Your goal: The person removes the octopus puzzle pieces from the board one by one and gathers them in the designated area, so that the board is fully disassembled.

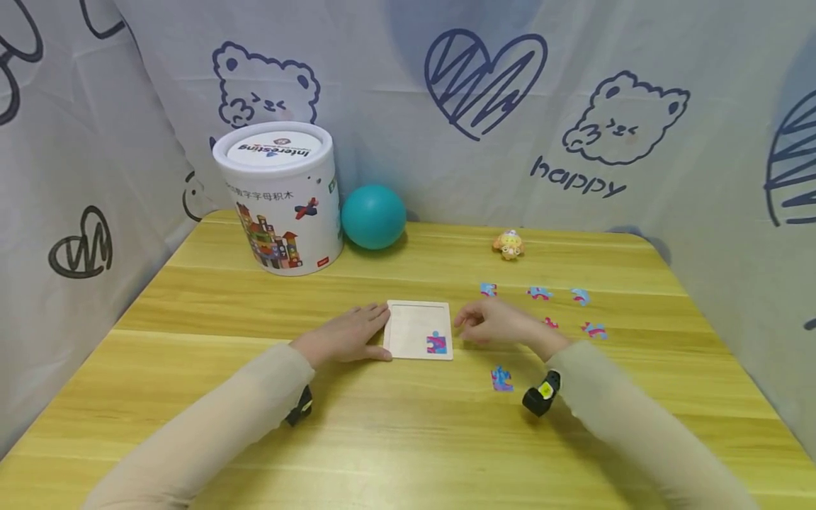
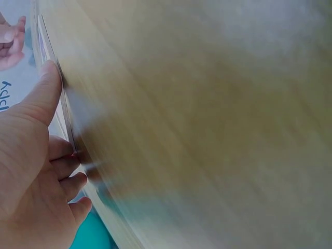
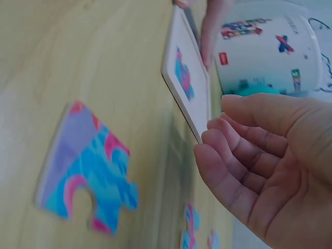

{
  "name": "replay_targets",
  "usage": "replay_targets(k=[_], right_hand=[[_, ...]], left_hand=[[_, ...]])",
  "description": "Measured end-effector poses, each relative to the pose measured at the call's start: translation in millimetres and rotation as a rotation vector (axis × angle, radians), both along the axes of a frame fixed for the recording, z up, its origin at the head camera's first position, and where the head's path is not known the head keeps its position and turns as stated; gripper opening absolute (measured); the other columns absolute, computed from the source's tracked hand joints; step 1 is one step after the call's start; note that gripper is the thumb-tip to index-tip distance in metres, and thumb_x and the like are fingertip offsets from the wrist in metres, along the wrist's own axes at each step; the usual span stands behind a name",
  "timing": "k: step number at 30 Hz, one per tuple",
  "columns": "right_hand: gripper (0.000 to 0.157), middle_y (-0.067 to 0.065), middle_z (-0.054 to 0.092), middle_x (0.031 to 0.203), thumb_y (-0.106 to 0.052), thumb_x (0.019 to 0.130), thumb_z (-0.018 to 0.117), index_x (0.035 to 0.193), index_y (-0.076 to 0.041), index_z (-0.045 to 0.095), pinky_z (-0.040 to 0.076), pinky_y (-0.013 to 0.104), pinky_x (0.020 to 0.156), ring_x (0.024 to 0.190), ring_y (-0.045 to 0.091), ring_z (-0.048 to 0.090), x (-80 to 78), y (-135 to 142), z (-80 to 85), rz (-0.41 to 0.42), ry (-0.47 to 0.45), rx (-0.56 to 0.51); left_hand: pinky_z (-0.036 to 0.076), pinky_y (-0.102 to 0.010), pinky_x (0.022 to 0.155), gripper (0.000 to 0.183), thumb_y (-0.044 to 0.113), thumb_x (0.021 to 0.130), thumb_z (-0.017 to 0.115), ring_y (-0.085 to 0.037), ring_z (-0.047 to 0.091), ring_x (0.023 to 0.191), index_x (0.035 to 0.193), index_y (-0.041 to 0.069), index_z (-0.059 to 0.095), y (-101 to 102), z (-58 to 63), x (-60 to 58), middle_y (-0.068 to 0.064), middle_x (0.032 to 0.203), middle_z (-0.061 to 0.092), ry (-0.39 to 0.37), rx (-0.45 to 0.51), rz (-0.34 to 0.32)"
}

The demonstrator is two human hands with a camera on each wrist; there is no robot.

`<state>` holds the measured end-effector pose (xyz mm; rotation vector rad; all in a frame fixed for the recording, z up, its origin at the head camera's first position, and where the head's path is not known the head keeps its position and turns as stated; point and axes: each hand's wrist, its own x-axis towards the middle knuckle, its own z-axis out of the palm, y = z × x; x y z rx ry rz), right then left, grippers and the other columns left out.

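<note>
A pale square puzzle tray [image 1: 408, 329] lies on the table with one pink-and-blue puzzle piece [image 1: 436, 345] in its near right corner. My left hand [image 1: 347, 334] rests along the tray's left edge, its fingers extended and the thumb at the near left corner. Just beyond the opposite edge is my right hand [image 1: 494, 322], its fingers loosely bent. The right wrist view shows nothing between this hand's thumb and fingertips [image 3: 207, 150]. Nearer the front, below the right hand, lies a loose blue-and-purple puzzle piece [image 1: 501, 378], seen large in the right wrist view.
Several other puzzle pieces [image 1: 539, 292] are scattered right of the tray, some partly hidden by my right hand. Behind them sits a small toy figure [image 1: 508, 245]. A white bucket [image 1: 290, 212] and a teal ball [image 1: 374, 217] stand at the back left, before a printed curtain [image 1: 395, 106].
</note>
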<state>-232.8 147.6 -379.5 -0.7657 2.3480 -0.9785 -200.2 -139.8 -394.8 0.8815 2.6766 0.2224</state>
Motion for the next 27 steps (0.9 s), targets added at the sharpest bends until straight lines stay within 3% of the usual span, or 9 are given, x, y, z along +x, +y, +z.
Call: replay_targets(k=[8,19,27], right_hand=[[0.019,0.002,0.049,0.058,-0.004,0.085,0.062,0.104,0.001,0.063,0.035,0.023,0.048,0.047,0.011,0.040,2.6,-23.5,-4.6,0.003,-0.027,-0.006],[0.013,0.005,0.052,0.063,-0.003,0.087,0.060,0.099,0.001,0.062,0.039,0.024,0.050,0.052,0.014,0.045,2.0,-34.0,-8.9,-0.006,-0.059,0.011],[0.010,0.005,0.060,0.078,-0.005,0.088,0.060,0.096,0.001,0.063,0.047,0.028,0.055,0.059,0.015,0.052,2.2,-34.4,-6.1,-0.058,-0.049,-0.009]], left_hand=[[0.012,-0.042,0.109,0.083,0.052,0.089,0.050,-0.031,0.014,0.136,0.144,-0.003,0.021,-0.8,-2.6,-2.0,-0.017,0.150,0.015,0.002,0.001,0.004],[0.012,-0.042,0.109,0.083,0.052,0.089,0.051,-0.032,0.014,0.136,0.144,-0.003,0.022,-0.3,-2.0,-1.7,-0.017,0.149,0.016,-0.004,0.001,0.008],[0.012,-0.043,0.109,0.082,0.050,0.089,0.052,-0.033,0.014,0.136,0.143,-0.005,0.022,-1.1,-1.0,-1.4,-0.019,0.149,0.017,-0.001,0.022,-0.006]])
